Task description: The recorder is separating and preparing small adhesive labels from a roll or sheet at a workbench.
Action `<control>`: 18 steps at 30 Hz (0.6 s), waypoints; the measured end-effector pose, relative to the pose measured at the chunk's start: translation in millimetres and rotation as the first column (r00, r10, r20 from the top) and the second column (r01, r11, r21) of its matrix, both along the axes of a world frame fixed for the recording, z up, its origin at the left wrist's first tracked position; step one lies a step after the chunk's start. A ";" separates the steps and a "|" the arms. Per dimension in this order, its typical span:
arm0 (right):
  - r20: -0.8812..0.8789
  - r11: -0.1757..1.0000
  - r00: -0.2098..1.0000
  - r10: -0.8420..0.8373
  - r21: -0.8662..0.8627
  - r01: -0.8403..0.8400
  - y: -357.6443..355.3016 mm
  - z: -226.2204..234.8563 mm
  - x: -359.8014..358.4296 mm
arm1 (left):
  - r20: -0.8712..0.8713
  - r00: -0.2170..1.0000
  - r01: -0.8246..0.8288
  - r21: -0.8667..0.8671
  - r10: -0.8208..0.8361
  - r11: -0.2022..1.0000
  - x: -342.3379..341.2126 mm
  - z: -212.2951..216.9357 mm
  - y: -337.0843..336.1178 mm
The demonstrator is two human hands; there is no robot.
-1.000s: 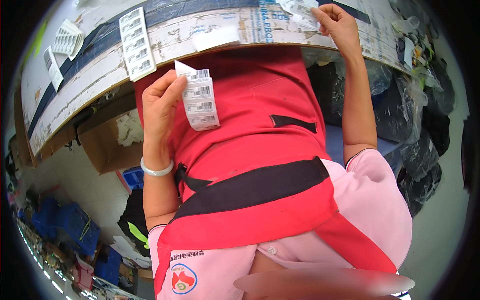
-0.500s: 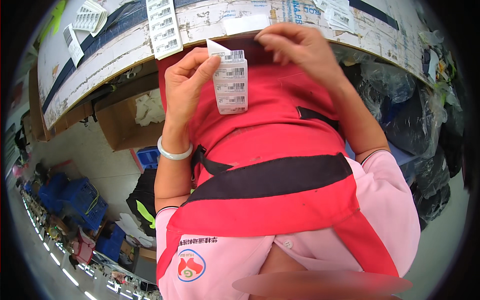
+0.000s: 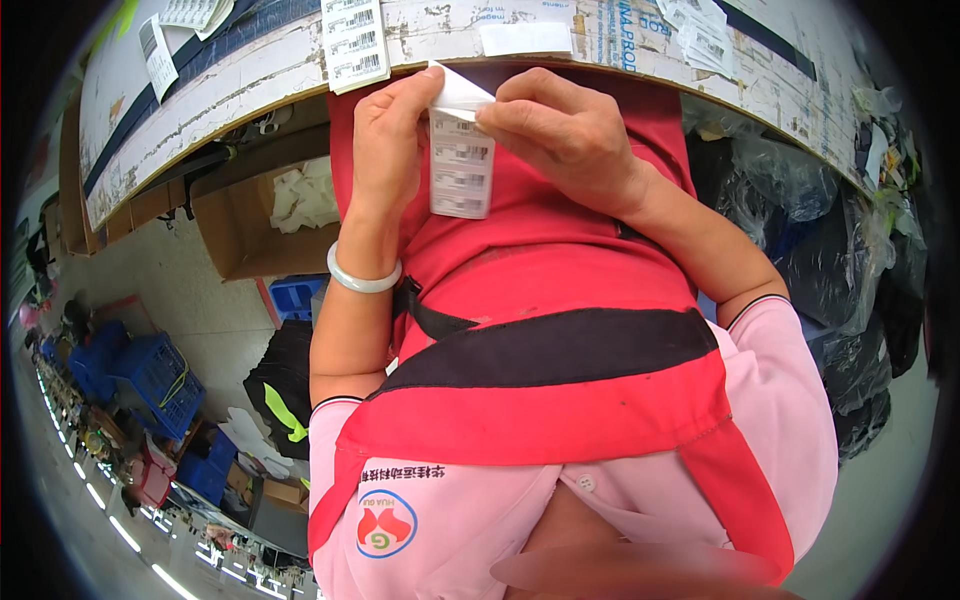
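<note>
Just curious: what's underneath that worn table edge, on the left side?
Under the table, an open cardboard box holds white scraps. Further down stand blue crates. The tabletop hides whatever lies deeper beneath.

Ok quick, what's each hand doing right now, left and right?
Left hand: closed, pinching the strip of barcode labels at its top left.
Right hand: closed, fingers pinching the strip's peeled-up top corner.

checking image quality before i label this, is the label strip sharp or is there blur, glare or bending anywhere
Head view: the label strip between the left hand and right hand is sharp and evenly lit, without glare; the table edge bows from fisheye distortion; a smeared band crosses the bottom; the corners are black.
</note>
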State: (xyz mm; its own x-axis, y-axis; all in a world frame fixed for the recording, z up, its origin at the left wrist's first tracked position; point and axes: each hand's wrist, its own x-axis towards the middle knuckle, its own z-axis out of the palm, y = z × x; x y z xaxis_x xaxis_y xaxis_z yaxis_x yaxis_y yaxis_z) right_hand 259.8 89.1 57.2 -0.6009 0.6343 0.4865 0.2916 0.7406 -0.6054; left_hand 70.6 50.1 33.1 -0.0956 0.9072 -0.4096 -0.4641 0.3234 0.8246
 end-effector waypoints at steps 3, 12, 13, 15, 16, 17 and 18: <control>-0.104 0.982 0.993 0.055 -0.174 -0.073 15.6 12.1 6.7 | 0.052 0.997 -0.055 -0.056 0.058 0.997 -5.5 -0.5 1.9; 0.054 0.434 0.987 -0.150 -0.893 0.115 82.5 4.1 34.5 | -0.089 0.996 0.004 0.043 0.000 0.999 -5.3 -16.3 -2.5; 0.055 0.433 0.987 -0.150 -0.894 0.116 83.3 4.8 33.5 | -0.081 0.997 -0.010 0.058 0.014 0.998 -3.3 -15.0 -2.3; 0.111 0.415 0.984 -0.137 -0.896 0.159 84.8 5.3 29.2 | -0.079 0.997 -0.008 0.060 0.013 0.998 -4.5 -17.3 -2.7; 0.111 0.415 0.984 -0.138 -0.896 0.159 85.4 5.8 27.2 | -0.079 0.997 -0.006 0.063 0.011 0.998 -5.3 -18.1 -2.8; 0.117 0.412 0.985 -0.125 -0.897 0.159 86.0 6.1 25.3 | -0.080 0.997 -0.006 0.062 0.011 0.998 -5.7 -18.3 -2.9; 0.124 0.408 0.986 -0.112 -0.899 0.160 86.4 5.8 24.5 | -0.085 0.996 -0.005 0.069 0.011 0.998 -5.9 -18.6 -3.1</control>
